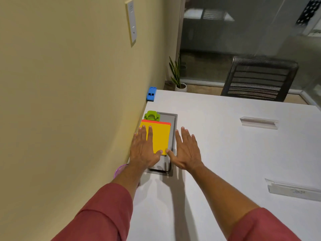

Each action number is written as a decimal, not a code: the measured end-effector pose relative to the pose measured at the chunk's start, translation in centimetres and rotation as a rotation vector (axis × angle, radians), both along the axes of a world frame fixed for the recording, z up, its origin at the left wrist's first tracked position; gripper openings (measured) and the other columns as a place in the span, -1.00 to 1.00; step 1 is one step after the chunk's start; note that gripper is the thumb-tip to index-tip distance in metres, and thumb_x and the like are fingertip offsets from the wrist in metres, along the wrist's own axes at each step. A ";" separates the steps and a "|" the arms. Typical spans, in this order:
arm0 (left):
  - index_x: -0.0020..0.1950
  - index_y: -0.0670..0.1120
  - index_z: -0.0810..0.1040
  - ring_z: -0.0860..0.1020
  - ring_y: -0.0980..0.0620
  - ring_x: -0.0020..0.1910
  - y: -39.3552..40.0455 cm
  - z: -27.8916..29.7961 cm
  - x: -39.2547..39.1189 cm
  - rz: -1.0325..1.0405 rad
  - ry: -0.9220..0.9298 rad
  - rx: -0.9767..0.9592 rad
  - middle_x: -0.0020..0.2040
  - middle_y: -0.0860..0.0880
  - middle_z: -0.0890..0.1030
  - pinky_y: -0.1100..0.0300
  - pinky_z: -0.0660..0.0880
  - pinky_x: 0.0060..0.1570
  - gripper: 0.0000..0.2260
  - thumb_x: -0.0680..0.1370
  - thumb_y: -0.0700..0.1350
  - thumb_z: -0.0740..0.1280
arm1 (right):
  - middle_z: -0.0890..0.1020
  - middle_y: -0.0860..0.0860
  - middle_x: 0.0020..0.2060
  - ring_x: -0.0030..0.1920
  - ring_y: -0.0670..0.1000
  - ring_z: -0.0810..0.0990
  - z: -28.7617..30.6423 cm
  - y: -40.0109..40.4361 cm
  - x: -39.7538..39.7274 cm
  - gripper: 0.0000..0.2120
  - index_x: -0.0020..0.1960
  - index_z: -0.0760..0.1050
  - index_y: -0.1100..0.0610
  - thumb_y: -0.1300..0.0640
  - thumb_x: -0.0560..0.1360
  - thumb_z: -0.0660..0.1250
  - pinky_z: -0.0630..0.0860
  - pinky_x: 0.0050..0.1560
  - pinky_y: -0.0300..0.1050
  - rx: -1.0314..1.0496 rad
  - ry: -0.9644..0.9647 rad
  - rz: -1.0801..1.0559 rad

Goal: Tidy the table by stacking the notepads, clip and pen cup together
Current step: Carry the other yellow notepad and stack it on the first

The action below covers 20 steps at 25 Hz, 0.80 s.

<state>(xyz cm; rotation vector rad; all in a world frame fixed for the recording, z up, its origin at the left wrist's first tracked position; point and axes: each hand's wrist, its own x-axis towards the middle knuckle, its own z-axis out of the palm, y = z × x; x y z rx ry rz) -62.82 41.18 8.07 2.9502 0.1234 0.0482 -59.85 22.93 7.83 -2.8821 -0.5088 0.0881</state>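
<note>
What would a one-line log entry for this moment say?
left hand: flat on yellow notepad | right hand: open beside it | green clip: behind pads | pen cup: unseen

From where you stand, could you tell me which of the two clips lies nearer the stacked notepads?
The green clip, right at the far edge of the yellow notepad stack. The blue clip sits apart, farther back by the wall.

- An office meeting room, judging by the broad white rectangular table [234, 145] with a grey recessed cable hatch [171, 129] set into its top.
- Beyond the table's far edge stands a black mesh-backed office chair [260, 79].
- Behind that chair runs a glass partition wall [243, 32].
- Left of the table, a pale yellow wall carries a white switch plate [131, 21].
- A small potted plant in a white pot [178, 79] sits on the floor past the table's far left corner.
</note>
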 end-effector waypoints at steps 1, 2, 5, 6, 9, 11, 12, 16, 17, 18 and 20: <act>0.59 -0.10 -0.25 -0.11 -0.15 0.59 -0.2 0.2 -1.2 0.016 -0.011 -0.002 0.61 -0.18 -0.12 -0.07 -0.10 0.55 -0.06 0.49 0.31 0.22 | -0.14 0.16 0.59 0.59 0.13 -0.18 0.2 -0.1 -0.9 -0.12 0.60 -0.17 0.13 -0.37 0.49 -0.03 -0.22 0.54 0.10 0.005 -0.008 0.018; 0.59 -0.10 -0.26 -0.11 -0.15 0.59 -0.3 0.3 -2.1 0.025 -0.021 -0.005 0.61 -0.18 -0.12 -0.06 -0.10 0.55 -0.06 0.49 0.32 0.21 | -0.14 0.16 0.59 0.59 0.13 -0.18 0.2 -0.2 -1.7 -0.13 0.60 -0.17 0.12 -0.37 0.50 -0.02 -0.23 0.54 0.10 0.008 -0.009 0.034; 0.58 -0.10 -0.28 -0.14 -0.15 0.59 -1.0 0.6 -6.3 0.052 -0.052 -0.017 0.61 -0.17 -0.15 -0.04 -0.13 0.54 -0.06 0.49 0.31 0.20 | -0.14 0.16 0.59 0.59 0.14 -0.18 0.3 -0.6 -4.9 -0.14 0.60 -0.18 0.11 -0.36 0.51 0.01 -0.22 0.55 0.11 0.021 -0.018 0.090; 0.58 -0.10 -0.28 -0.15 -0.15 0.59 -1.3 0.7 -7.9 0.065 -0.057 -0.032 0.61 -0.17 -0.16 -0.04 -0.14 0.54 -0.06 0.49 0.31 0.21 | -0.13 0.16 0.59 0.60 0.14 -0.17 0.4 -0.7 -6.3 -0.14 0.61 -0.17 0.11 -0.35 0.51 0.02 -0.20 0.55 0.12 0.033 -0.022 0.106; 0.59 -0.10 -0.27 -0.15 -0.13 0.60 -2.0 0.6 -12.5 0.116 -0.069 -0.042 0.61 -0.16 -0.16 -0.03 -0.12 0.55 -0.06 0.48 0.32 0.19 | -0.11 0.16 0.59 0.60 0.13 -0.16 0.3 -1.0 -9.9 -0.14 0.61 -0.14 0.11 -0.36 0.52 0.02 -0.18 0.56 0.12 0.053 -0.027 0.143; 0.59 -0.10 -0.26 -0.14 -0.12 0.60 -2.3 0.7 -15.7 0.156 -0.061 -0.038 0.61 -0.15 -0.15 -0.02 -0.12 0.55 -0.07 0.48 0.32 0.18 | -0.11 0.15 0.60 0.60 0.13 -0.15 0.4 -1.1 -12.3 -0.15 0.61 -0.14 0.11 -0.35 0.52 0.03 -0.17 0.56 0.13 0.061 -0.030 0.179; 0.59 -0.10 -0.24 -0.14 -0.12 0.60 -2.3 0.5 -16.7 0.167 -0.053 -0.042 0.62 -0.14 -0.14 -0.02 -0.13 0.55 -0.08 0.49 0.31 0.18 | -0.10 0.15 0.60 0.60 0.13 -0.14 0.3 -1.1 -12.9 -0.15 0.61 -0.13 0.11 -0.34 0.51 0.04 -0.16 0.56 0.13 0.068 -0.029 0.185; 0.60 -0.09 -0.20 -0.13 -0.13 0.60 -2.3 0.0 -21.8 0.233 -0.058 -0.047 0.62 -0.14 -0.12 0.00 -0.15 0.54 -0.09 0.47 0.31 0.19 | -0.10 0.15 0.60 0.60 0.13 -0.14 0.2 -0.1 -16.3 -0.15 0.61 -0.09 0.12 -0.34 0.51 0.04 -0.16 0.57 0.14 0.063 -0.001 0.233; 0.60 -0.09 -0.23 -0.15 -0.13 0.60 -2.1 -0.3 -22.8 0.258 -0.034 -0.039 0.62 -0.15 -0.14 0.00 -0.15 0.54 -0.08 0.48 0.31 0.19 | -0.10 0.15 0.60 0.60 0.13 -0.14 0.0 0.3 -17.1 -0.15 0.61 -0.08 0.12 -0.35 0.51 0.03 -0.16 0.57 0.14 0.063 0.008 0.245; 0.59 -0.10 -0.25 -0.17 -0.13 0.59 -2.0 -0.6 -23.7 0.280 -0.009 -0.024 0.61 -0.16 -0.16 -0.01 -0.16 0.54 -0.09 0.49 0.32 0.17 | -0.09 0.15 0.60 0.60 0.13 -0.14 -0.2 0.6 -17.8 -0.15 0.61 -0.09 0.12 -0.35 0.51 0.03 -0.17 0.57 0.14 0.065 0.021 0.258; 0.59 -0.10 -0.24 -0.18 -0.12 0.59 -1.9 -1.0 -25.3 0.313 0.019 -0.003 0.61 -0.17 -0.18 -0.01 -0.16 0.54 -0.11 0.51 0.31 0.16 | -0.07 0.15 0.60 0.60 0.13 -0.12 -0.6 1.4 -19.0 -0.16 0.61 -0.09 0.12 -0.34 0.51 0.04 -0.15 0.57 0.13 0.076 0.045 0.285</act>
